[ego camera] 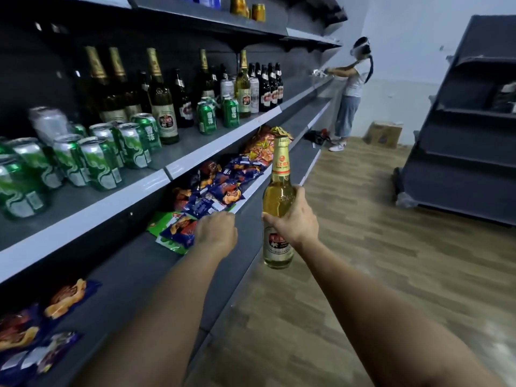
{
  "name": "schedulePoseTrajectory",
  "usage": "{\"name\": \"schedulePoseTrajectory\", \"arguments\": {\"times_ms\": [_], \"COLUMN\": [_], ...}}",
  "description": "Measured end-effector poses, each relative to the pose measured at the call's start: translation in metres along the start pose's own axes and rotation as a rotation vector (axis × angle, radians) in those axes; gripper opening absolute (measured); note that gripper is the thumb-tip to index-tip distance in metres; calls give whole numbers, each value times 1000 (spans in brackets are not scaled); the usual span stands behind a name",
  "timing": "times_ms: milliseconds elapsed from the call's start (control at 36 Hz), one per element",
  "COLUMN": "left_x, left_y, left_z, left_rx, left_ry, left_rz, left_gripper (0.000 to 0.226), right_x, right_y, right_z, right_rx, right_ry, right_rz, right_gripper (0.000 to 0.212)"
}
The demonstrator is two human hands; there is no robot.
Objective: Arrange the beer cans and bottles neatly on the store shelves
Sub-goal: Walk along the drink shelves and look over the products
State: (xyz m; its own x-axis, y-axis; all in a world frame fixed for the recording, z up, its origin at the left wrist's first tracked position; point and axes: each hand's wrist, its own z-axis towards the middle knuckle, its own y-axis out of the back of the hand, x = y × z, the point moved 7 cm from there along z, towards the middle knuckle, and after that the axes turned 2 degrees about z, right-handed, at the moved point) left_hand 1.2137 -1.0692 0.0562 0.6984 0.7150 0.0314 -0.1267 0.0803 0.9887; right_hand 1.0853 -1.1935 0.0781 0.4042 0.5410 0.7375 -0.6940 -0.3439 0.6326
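At 12 o'clock off the shelf [167,174] edge, my right hand [293,219] grips a bottle [277,196] upright w/ fingers wrapped, left hand [216,233] loosely curled, holding nothing, over snack packs [212,188] at 10.

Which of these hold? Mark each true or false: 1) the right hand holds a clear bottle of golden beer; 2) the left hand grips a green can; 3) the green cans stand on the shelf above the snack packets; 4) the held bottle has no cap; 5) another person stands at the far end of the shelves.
1) True: the right hand grips the golden beer bottle upright.
2) False: the left hand holds no can; it reaches toward the snack packets.
3) True: the green cans stand one shelf higher.
4) False: its gold-foiled top is capped.
5) True: the other person stands there.
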Motion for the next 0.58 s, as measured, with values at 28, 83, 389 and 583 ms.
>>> {"name": "schedulePoseTrajectory", "arguments": {"times_ms": [28,83,389,583], "left_x": [-1,-2,29,80], "left_y": [-2,-5,6,23], "left_z": [11,32,190,281], "left_rx": [-2,-11,-159,-235], "left_ry": [3,1,56,174], "left_rz": [0,-6,-68,-161], "left_gripper": [29,26,27,33], "right_x": [-2,-6,18,70], "right_y": [-2,-8,-48,-74], "right_z": [12,36,191,288], "right_rx": [-1,-8,-36,-59], "right_ry": [-8,-24,53,160], "right_rz": [10,32,36,130], "right_gripper": [83,87,72,77]}}
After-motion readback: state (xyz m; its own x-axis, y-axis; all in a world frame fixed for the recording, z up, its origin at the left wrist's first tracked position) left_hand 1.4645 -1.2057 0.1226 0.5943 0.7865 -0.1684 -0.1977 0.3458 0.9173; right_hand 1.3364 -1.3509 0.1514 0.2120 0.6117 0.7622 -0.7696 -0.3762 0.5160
